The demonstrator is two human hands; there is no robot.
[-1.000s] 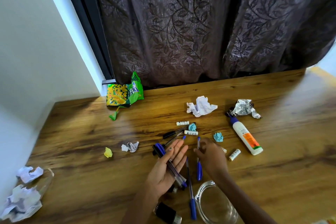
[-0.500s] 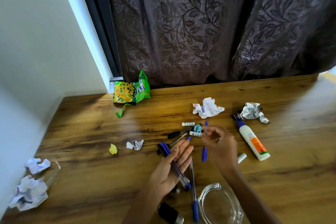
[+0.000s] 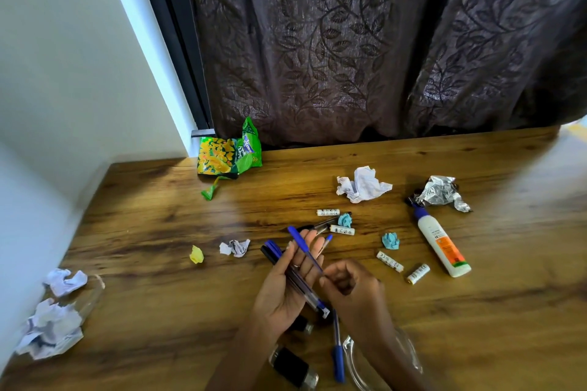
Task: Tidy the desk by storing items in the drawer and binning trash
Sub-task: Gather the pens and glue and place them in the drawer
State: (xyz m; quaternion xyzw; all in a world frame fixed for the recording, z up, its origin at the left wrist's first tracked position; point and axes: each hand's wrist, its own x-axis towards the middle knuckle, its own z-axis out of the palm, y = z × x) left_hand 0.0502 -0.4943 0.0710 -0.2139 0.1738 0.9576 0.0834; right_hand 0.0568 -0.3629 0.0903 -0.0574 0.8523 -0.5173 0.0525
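My left hand (image 3: 287,292) lies palm up over the desk with straight fingers, and a bundle of pens (image 3: 279,259) rests across it. My right hand (image 3: 352,289) pinches a blue pen (image 3: 303,246) and holds it over the left palm. Another blue pen (image 3: 337,349) lies on the desk below my hands. Several small white batteries (image 3: 342,229) lie scattered beyond my fingers. A glue bottle (image 3: 440,243) lies to the right.
Crumpled white paper (image 3: 362,185), a foil wrapper (image 3: 441,192), a green snack bag (image 3: 227,155), teal scraps (image 3: 390,240), a yellow scrap (image 3: 197,254) and paper balls (image 3: 50,324) at the left edge litter the wooden desk (image 3: 158,232). A glass dish (image 3: 409,355) and a black object (image 3: 292,367) sit near me.
My right hand lifted a blue pen off the desk and brought it back over the left palm. The left hand stayed open under its pens.
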